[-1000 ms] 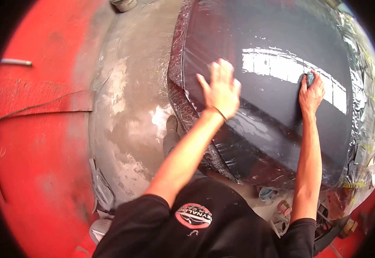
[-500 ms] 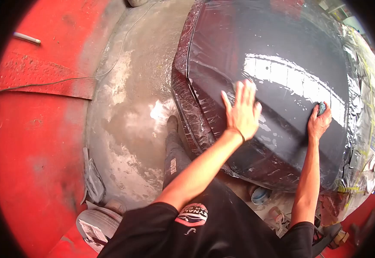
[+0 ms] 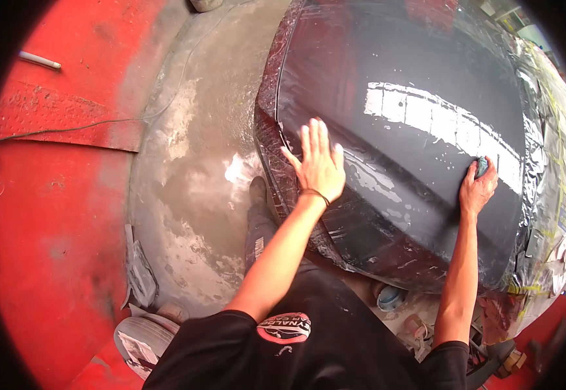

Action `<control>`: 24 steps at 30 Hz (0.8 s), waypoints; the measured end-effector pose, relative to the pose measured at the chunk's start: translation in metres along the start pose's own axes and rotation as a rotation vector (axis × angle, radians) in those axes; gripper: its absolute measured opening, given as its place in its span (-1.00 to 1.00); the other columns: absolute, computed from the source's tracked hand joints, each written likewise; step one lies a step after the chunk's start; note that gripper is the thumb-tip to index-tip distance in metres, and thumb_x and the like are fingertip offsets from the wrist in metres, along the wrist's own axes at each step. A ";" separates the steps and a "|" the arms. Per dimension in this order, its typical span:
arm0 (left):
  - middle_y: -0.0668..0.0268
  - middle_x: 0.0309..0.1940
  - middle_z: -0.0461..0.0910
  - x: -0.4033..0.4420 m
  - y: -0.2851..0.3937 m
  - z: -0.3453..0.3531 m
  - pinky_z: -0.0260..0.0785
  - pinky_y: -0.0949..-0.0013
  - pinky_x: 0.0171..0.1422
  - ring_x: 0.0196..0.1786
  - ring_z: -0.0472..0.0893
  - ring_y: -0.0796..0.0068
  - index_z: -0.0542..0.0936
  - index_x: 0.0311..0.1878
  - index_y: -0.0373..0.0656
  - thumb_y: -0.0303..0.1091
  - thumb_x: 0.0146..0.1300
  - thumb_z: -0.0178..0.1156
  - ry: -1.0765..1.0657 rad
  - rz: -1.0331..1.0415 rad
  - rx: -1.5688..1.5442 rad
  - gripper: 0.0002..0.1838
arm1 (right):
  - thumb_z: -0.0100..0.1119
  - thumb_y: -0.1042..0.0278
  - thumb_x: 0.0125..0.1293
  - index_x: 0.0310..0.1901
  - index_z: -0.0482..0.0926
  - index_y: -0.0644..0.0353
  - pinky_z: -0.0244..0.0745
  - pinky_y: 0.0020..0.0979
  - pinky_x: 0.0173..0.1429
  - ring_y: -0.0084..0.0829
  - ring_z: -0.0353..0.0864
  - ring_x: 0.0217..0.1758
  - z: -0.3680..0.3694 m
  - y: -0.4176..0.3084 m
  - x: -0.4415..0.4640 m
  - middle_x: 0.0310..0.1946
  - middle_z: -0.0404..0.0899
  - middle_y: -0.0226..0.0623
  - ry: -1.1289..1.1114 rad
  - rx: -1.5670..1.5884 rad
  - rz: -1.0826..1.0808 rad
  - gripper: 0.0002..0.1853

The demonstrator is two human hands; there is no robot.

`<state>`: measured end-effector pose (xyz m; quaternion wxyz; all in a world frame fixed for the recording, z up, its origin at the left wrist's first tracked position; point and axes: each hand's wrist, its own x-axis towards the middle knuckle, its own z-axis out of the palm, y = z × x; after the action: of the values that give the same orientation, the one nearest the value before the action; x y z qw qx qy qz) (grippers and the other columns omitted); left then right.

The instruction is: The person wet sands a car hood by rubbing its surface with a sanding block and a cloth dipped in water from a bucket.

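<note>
A dark, wet car hood [image 3: 419,172] fills the middle and right of the head view, with a bright window reflection and water drops on it. My left hand [image 3: 320,170] is over the hood's left edge, fingers stretched out and palm down; whether it presses on the surface I cannot tell. Near the right side of that panel, my right hand [image 3: 478,194] grips a small blue-green pad [image 3: 482,166] against the paint. The pad's underside is hidden, so its exact kind is unclear.
Masking paper and plastic [image 3: 553,195] cover the car at the right. On the floor are a tyre [image 3: 146,338], a blue container [image 3: 391,298] under the car's front, and a thin cable [image 3: 78,128]. Wet concrete [image 3: 192,162] lies left of the car, beside a red surface [image 3: 49,214].
My left hand has shifted left across the hood to its edge, fingers still spread. My right hand, with the pad, has moved only slightly left.
</note>
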<state>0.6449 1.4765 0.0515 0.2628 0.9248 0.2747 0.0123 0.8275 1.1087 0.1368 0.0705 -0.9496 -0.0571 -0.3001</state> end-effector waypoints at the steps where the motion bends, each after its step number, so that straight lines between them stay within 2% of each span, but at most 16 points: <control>1: 0.20 0.93 -0.16 0.018 -0.010 -0.001 -0.48 -0.68 0.80 0.94 -0.16 0.13 -0.05 0.89 -0.12 0.16 0.80 -0.30 0.038 -0.044 -0.013 -0.18 | 0.29 0.03 0.63 0.46 0.55 -0.01 0.43 0.10 0.52 0.01 0.56 0.48 0.000 0.001 0.000 0.34 0.64 -0.16 -0.002 0.000 0.005 -0.52; 3: 0.20 0.92 -0.10 0.072 -0.030 -0.007 -0.47 -0.69 0.80 0.94 -0.13 0.16 0.03 0.87 -0.15 0.15 0.80 -0.32 0.094 -0.142 -0.061 -0.20 | 0.29 0.03 0.63 0.46 0.54 -0.01 0.43 0.10 0.52 0.01 0.56 0.48 -0.001 -0.001 0.000 0.34 0.64 -0.16 -0.012 0.000 0.009 -0.52; 4: 0.20 0.92 -0.08 0.091 -0.033 -0.018 -0.47 -0.68 0.80 0.94 -0.12 0.15 0.04 0.87 -0.16 0.15 0.80 -0.32 0.048 -0.191 -0.090 -0.20 | 0.29 0.03 0.63 0.46 0.54 -0.01 0.43 0.10 0.52 0.01 0.56 0.47 -0.002 -0.002 0.001 0.34 0.64 -0.17 -0.017 -0.001 0.008 -0.52; 6: 0.13 0.92 -0.08 0.084 -0.026 -0.021 -0.47 -0.66 0.81 0.93 -0.12 0.11 0.04 0.87 -0.19 0.13 0.80 -0.30 0.056 -0.189 -0.085 -0.20 | 0.29 0.03 0.63 0.46 0.54 0.00 0.43 0.10 0.52 0.02 0.56 0.47 -0.002 0.001 -0.002 0.33 0.64 -0.15 -0.009 -0.014 -0.004 -0.51; 8: 0.08 0.91 -0.10 0.036 -0.010 0.010 -0.49 -0.63 0.82 0.94 -0.14 0.08 0.03 0.86 -0.22 0.11 0.78 -0.25 0.148 -0.042 -0.023 -0.19 | 0.30 0.04 0.63 0.46 0.54 0.01 0.43 0.10 0.52 0.03 0.56 0.46 0.002 -0.001 0.004 0.33 0.63 -0.14 0.007 -0.011 -0.005 -0.51; 10: 0.07 0.92 -0.16 -0.022 0.011 0.014 -0.53 -0.61 0.83 0.94 -0.16 0.08 0.00 0.87 -0.22 0.12 0.76 -0.20 0.091 0.118 -0.025 -0.16 | 0.30 0.04 0.63 0.46 0.55 0.02 0.44 0.10 0.52 0.03 0.56 0.46 -0.003 0.000 0.001 0.33 0.63 -0.12 -0.007 -0.016 -0.004 -0.50; 12: 0.10 0.92 -0.16 -0.017 0.004 0.003 -0.52 -0.62 0.83 0.94 -0.15 0.10 0.01 0.87 -0.20 0.10 0.78 -0.23 0.040 0.143 0.054 -0.18 | 0.30 0.04 0.62 0.46 0.55 0.03 0.45 0.09 0.51 0.04 0.57 0.45 -0.002 -0.001 0.002 0.33 0.63 -0.11 -0.010 -0.002 -0.002 -0.50; 14: 0.12 0.92 -0.11 0.026 -0.020 -0.003 -0.50 -0.64 0.82 0.94 -0.13 0.13 0.01 0.87 -0.18 0.10 0.80 -0.27 0.103 0.015 0.101 -0.20 | 0.31 0.04 0.62 0.46 0.55 0.04 0.46 0.09 0.50 0.04 0.57 0.45 0.001 0.003 0.001 0.33 0.64 -0.11 0.007 0.002 -0.003 -0.50; 16: 0.12 0.91 -0.06 0.071 -0.046 -0.015 -0.46 -0.62 0.83 0.93 -0.08 0.20 0.05 0.87 -0.18 0.13 0.80 -0.28 0.079 -0.130 -0.078 -0.21 | 0.31 0.05 0.62 0.46 0.55 0.04 0.46 0.08 0.50 0.05 0.58 0.44 0.000 0.002 0.003 0.32 0.64 -0.11 -0.003 0.003 -0.006 -0.50; 18: 0.11 0.91 -0.07 0.077 -0.046 -0.004 -0.44 -0.60 0.84 0.93 -0.10 0.15 0.08 0.86 -0.18 0.12 0.80 -0.27 0.121 -0.139 -0.089 -0.21 | 0.31 0.05 0.61 0.45 0.55 0.04 0.47 0.07 0.50 0.05 0.58 0.43 0.000 0.004 0.001 0.32 0.65 -0.10 -0.009 -0.017 -0.019 -0.50; 20: 0.10 0.91 -0.07 0.032 -0.019 0.010 -0.43 -0.60 0.84 0.93 -0.13 0.09 0.09 0.86 -0.18 0.11 0.79 -0.25 0.177 -0.017 0.065 -0.21 | 0.31 0.06 0.61 0.45 0.55 0.05 0.47 0.07 0.50 0.06 0.58 0.43 0.002 0.005 0.004 0.31 0.65 -0.10 0.006 -0.050 -0.042 -0.50; 21: 0.09 0.91 -0.07 -0.002 0.002 0.001 -0.43 -0.60 0.84 0.93 -0.15 0.05 0.09 0.86 -0.18 0.11 0.77 -0.21 0.102 0.086 0.097 -0.20 | 0.31 0.06 0.62 0.45 0.55 0.06 0.46 0.07 0.51 0.07 0.58 0.43 0.000 0.000 0.003 0.31 0.66 -0.09 0.003 -0.042 -0.031 -0.51; 22: 0.08 0.90 -0.06 -0.032 0.014 0.008 -0.44 -0.64 0.83 0.93 -0.14 0.05 0.09 0.86 -0.18 0.10 0.74 -0.18 0.079 0.206 0.031 -0.19 | 0.31 0.06 0.62 0.45 0.55 0.06 0.46 0.07 0.51 0.07 0.58 0.43 -0.002 0.001 0.001 0.31 0.66 -0.09 -0.001 -0.039 -0.031 -0.50; 24: 0.08 0.90 -0.05 -0.043 0.011 0.009 -0.43 -0.68 0.81 0.93 -0.13 0.06 0.07 0.86 -0.20 0.09 0.73 -0.16 0.061 0.283 -0.057 -0.18 | 0.31 0.06 0.62 0.45 0.55 0.06 0.46 0.06 0.51 0.08 0.58 0.43 0.000 0.004 0.004 0.31 0.66 -0.09 0.000 -0.024 -0.040 -0.50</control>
<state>0.6158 1.4419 0.0541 0.2759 0.9457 0.1490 0.0851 0.8312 1.1047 0.1382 0.0528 -0.9491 -0.0725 -0.3021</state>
